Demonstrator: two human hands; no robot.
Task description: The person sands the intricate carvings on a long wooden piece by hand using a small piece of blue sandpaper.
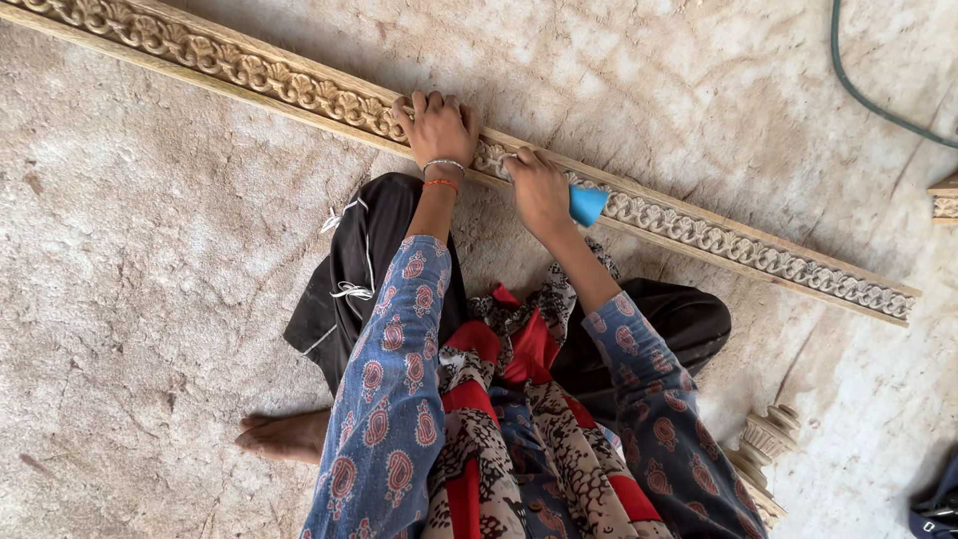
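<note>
A long carved wooden strip (pixel 699 235) with a floral relief lies on the floor, running from the upper left down to the right. My left hand (pixel 437 128) presses flat on top of it, fingers over its far edge. My right hand (pixel 539 190) is closed around a blue piece of sandpaper (pixel 587 204), held against the carving just right of the left hand. Both sleeves are blue with a red paisley print, and my crossed legs in dark trousers sit below the strip.
A green hose (pixel 866 95) curves across the dusty concrete floor at the upper right. Another carved wooden piece (pixel 766 439) lies by my right knee, one more (pixel 944 198) pokes in at the right edge. A dark object (pixel 938 504) sits in the bottom right corner.
</note>
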